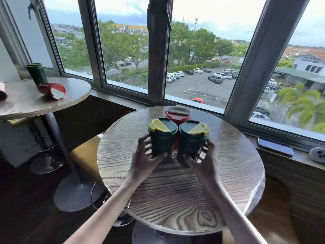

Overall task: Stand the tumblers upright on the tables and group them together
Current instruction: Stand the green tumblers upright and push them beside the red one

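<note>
On the round wooden table (175,191) in front of me stand three tumblers upright, touching in a cluster. My left hand (143,161) grips the left green tumbler (161,138) with a yellow lid flap. My right hand (204,162) grips the right green tumbler (191,140). A red tumbler (178,114) stands just behind them. On the far-left table (26,104) a red tumbler (51,89) lies on its side, a green tumbler (37,73) stands behind it, and another red tumbler (2,93) lies cut off at the frame's edge.
A large window (158,50) runs behind both tables. A phone (276,146) and a small grey fuzzy object (318,154) lie on the sill at the right. A yellow stool seat (86,155) sits between the tables, with table bases on the dark floor.
</note>
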Action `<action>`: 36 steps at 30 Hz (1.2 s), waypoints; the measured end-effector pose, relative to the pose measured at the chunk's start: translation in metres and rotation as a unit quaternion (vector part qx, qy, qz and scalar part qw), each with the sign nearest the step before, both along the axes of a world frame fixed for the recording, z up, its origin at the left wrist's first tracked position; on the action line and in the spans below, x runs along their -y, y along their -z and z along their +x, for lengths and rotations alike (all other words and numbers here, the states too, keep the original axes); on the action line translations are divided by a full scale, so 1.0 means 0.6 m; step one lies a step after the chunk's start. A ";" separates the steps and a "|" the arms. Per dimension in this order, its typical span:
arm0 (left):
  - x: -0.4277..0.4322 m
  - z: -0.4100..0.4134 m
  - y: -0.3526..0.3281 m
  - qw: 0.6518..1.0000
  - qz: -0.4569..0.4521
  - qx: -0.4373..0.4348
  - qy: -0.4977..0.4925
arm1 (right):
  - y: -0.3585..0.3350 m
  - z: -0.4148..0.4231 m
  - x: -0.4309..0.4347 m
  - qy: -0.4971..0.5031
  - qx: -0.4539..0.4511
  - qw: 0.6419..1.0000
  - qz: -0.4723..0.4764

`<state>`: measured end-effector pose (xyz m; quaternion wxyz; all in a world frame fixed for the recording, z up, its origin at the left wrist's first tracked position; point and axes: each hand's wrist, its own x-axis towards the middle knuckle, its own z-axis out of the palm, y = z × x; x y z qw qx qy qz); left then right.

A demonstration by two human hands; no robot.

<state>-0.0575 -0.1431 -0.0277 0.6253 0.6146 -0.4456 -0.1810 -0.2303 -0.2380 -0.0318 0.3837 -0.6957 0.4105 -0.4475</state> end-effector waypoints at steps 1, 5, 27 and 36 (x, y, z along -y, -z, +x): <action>0.000 0.000 0.000 1.000 -0.001 -0.002 0.000 | 0.000 0.000 0.000 0.000 -0.001 1.000 -0.001; 0.002 0.001 0.001 1.000 0.002 -0.009 0.005 | -0.001 -0.001 0.000 0.000 -0.001 1.000 -0.001; -0.012 0.015 0.004 0.997 0.068 0.012 0.024 | -0.028 -0.016 -0.011 0.039 0.063 0.997 -0.021; -0.054 0.110 -0.010 0.855 0.303 0.418 -0.036 | -0.228 -0.005 0.085 -0.036 -0.151 0.967 -0.199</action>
